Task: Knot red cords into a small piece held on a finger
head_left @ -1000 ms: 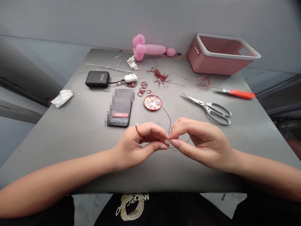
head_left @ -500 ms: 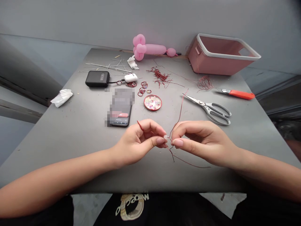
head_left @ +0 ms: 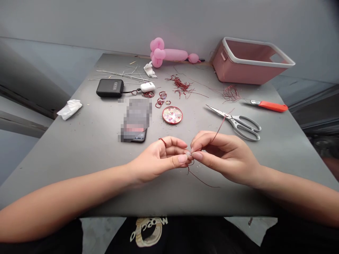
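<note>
Gray wall [head_left: 106, 28] backs a gray table [head_left: 66, 148], whose near edge runs just in front of the person's dark clothing [head_left: 196, 236]. Over its near half, the left hand [head_left: 156, 158] grips a small whitish bead [head_left: 188, 154] between thumb and fingers; the right hand [head_left: 227, 155], just beside, pinches reddish thread [head_left: 220, 127], one end rising far and right, another trailing near and right. Broad tabletop stretches from the left forearm [head_left: 79, 201] to the crumpled tissue [head_left: 69, 109] by the left edge, and from the scissors [head_left: 230, 118] toward the right edge. Just beyond the hands, things crowd closer: phone [head_left: 140, 136] far left, bead dish [head_left: 172, 115] between, scissors far right. Farther off lie thread clippings [head_left: 181, 84], a power bank [head_left: 109, 88] and an orange-handled cutter [head_left: 272, 106]; a pink balloon [head_left: 174, 54] and pink basket [head_left: 238, 72] occupy the far edge.
</note>
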{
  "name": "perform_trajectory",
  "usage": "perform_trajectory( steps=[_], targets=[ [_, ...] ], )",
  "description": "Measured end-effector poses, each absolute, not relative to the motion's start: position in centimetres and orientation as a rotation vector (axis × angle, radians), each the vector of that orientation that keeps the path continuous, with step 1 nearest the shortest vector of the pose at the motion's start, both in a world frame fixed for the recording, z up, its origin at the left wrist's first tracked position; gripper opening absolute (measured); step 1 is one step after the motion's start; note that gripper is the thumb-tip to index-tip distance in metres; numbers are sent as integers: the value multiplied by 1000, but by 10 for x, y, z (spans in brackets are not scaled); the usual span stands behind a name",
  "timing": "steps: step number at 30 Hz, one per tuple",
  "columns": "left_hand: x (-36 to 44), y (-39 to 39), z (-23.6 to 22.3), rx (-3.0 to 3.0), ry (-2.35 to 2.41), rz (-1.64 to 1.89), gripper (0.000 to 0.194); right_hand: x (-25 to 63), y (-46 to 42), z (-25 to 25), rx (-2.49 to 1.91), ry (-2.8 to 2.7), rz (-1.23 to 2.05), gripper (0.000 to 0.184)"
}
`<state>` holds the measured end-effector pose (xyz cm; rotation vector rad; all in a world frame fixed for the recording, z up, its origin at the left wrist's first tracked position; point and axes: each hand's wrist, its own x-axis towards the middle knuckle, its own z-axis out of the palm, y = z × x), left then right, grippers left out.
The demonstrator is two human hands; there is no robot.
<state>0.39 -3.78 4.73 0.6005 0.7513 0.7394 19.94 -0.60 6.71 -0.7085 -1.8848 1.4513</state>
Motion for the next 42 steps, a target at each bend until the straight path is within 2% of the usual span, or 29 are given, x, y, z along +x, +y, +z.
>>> perform_trajectory(
  steps=[17, 25, 28, 33, 38, 42],
  targets=[
    [4, -41, 44, 626, 604, 623, 40, 198, -8, 66, -600, -2096, 1259, 12],
    [5, -41, 42, 699, 648, 517, 43, 198, -10, 64, -732, -2112, 1272, 12],
    [9, -44, 38, 706, 696, 553, 46, 200, -8, 63, -741, -2155, 1207, 11],
    [14, -47, 36, 802, 837, 680, 36, 200, -4, 62, -753, -2168, 1084, 9],
    [10, -45, 45, 1068, 936, 831, 23, 200, -5, 70, -655, -2161, 926, 16],
    [5, -43, 49, 1154, 898, 959, 26, 203, -6, 78, -644, -2140, 883, 23]
  ],
)
